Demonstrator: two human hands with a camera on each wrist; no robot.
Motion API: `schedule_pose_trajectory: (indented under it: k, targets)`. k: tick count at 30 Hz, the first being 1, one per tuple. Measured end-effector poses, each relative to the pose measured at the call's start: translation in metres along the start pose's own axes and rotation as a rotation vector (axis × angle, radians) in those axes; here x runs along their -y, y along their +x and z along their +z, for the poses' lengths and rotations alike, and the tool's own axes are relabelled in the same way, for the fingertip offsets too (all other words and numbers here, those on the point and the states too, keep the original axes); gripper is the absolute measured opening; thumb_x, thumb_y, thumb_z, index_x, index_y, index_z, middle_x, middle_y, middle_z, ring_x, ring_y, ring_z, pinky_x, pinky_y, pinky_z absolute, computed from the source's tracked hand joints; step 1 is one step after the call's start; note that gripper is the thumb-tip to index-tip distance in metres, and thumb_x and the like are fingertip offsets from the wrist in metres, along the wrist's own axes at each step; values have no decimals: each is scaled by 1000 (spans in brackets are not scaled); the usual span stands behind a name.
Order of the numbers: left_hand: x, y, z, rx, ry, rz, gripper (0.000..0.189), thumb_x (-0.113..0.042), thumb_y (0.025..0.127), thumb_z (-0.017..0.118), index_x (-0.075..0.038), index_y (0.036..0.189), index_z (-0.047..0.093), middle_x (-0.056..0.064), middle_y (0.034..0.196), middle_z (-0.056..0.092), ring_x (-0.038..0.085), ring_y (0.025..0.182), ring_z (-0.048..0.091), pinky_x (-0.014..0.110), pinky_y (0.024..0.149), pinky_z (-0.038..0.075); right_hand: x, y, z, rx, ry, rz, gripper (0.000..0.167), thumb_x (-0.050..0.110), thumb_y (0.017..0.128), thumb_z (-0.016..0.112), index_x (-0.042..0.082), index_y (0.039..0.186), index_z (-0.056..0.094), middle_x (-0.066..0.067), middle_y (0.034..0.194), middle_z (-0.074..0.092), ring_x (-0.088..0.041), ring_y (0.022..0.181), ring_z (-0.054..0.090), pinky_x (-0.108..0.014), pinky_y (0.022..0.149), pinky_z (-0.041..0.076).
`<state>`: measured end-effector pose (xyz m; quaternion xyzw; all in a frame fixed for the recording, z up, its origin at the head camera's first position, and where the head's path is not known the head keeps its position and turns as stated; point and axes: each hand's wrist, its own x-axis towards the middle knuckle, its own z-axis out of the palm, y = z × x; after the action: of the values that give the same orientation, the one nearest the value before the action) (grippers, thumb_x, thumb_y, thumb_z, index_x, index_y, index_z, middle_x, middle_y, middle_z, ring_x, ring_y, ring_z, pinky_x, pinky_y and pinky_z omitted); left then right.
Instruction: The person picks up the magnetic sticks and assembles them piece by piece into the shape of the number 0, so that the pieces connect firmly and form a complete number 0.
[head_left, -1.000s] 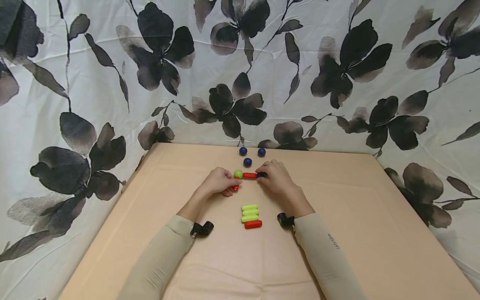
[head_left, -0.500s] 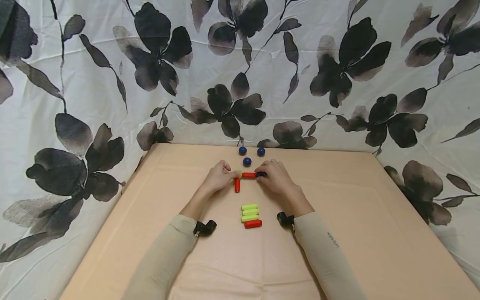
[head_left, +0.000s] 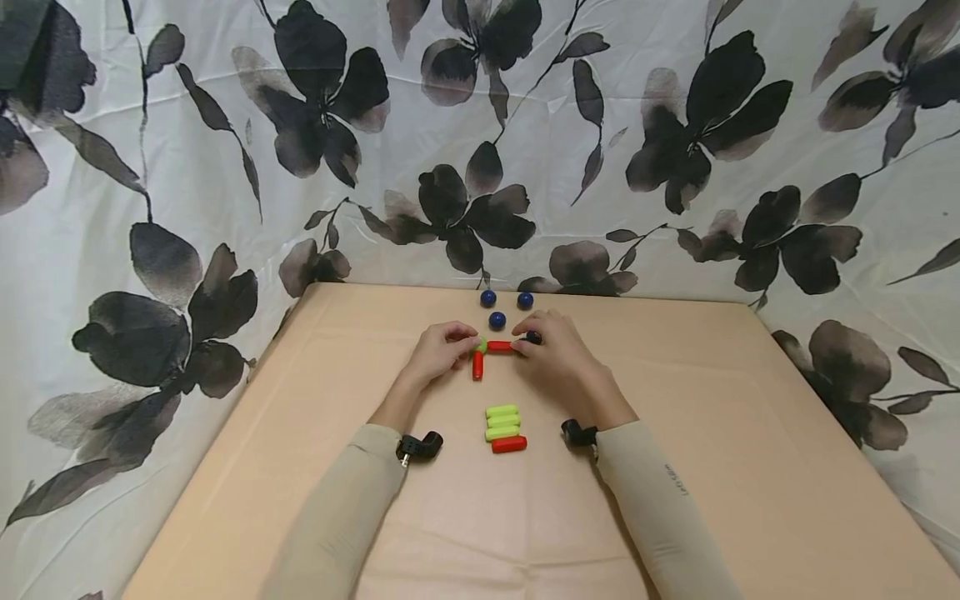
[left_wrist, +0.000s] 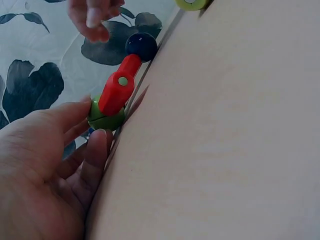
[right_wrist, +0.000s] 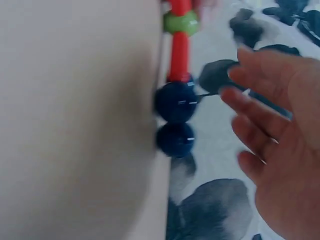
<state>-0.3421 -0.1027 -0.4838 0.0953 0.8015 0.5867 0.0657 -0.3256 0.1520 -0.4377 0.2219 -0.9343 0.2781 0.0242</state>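
Note:
My left hand (head_left: 442,350) pinches a green ball (left_wrist: 102,120) between thumb and fingers. From that ball one red rod (head_left: 477,367) points toward the person and another red rod (head_left: 498,347) reaches right. At the right-hand rod's far end sits a dark blue ball (left_wrist: 141,46). Beside this ball my right hand (right_wrist: 285,125) has its fingers spread and apart from it, holding nothing. In the head view the right hand (head_left: 558,350) partly covers the ball.
Three blue balls, one of them a blue ball (head_left: 497,320) nearest the hands, lie toward the table's back edge. Several yellow-green rods (head_left: 502,421) and a loose red rod (head_left: 509,445) lie in a stack nearer the person. A floral cloth (head_left: 480,125) hangs behind the table (head_left: 675,400).
My left hand has moved from the near red rod up to the green ball. The right fingers have let go of the blue ball at the rod's end and spread.

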Motion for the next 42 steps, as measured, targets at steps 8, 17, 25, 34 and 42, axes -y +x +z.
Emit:
schedule_pose_trajectory:
  k: [8, 17, 25, 34, 42]
  targets:
    - [2, 2, 0, -8, -10, 0, 20, -26, 97, 76, -12, 110, 76, 9, 91, 71, 17, 64, 62, 25, 55, 54, 10, -9, -14, 391, 264, -62, 20, 10, 95, 76, 6, 114, 77, -2, 96, 74, -20, 88, 62, -32, 84, 54]
    - [2, 2, 1, -25, -7, -1, 19, -26, 97, 77, -12, 110, 76, 8, 90, 72, 16, 64, 62, 26, 56, 55, 22, -11, -3, 600, 268, -108, 18, 14, 90, 82, 9, 107, 76, 2, 94, 72, -17, 86, 61, -29, 80, 54]
    - [-1, 1, 1, -21, -26, -18, 19, -25, 97, 76, -11, 111, 76, 8, 90, 71, 15, 62, 60, 23, 54, 53, 32, -13, 5, 618, 192, -65, 13, 15, 90, 82, 12, 101, 75, 3, 88, 68, -16, 82, 59, -29, 78, 51]
    - [2, 2, 3, -14, -37, -5, 19, -25, 97, 77, -12, 111, 76, 7, 91, 72, 15, 64, 61, 24, 55, 53, 38, -14, 11, 566, 67, -40, 11, 11, 91, 77, 16, 100, 73, 2, 86, 65, -17, 81, 59, -31, 76, 51]
    - [2, 0, 3, -8, -57, -2, 17, -22, 97, 76, -10, 110, 76, 9, 92, 72, 16, 64, 61, 24, 55, 52, 37, -12, 17, 513, -41, -28, 16, 22, 91, 82, 20, 100, 69, 3, 83, 60, -16, 79, 56, -30, 72, 45]
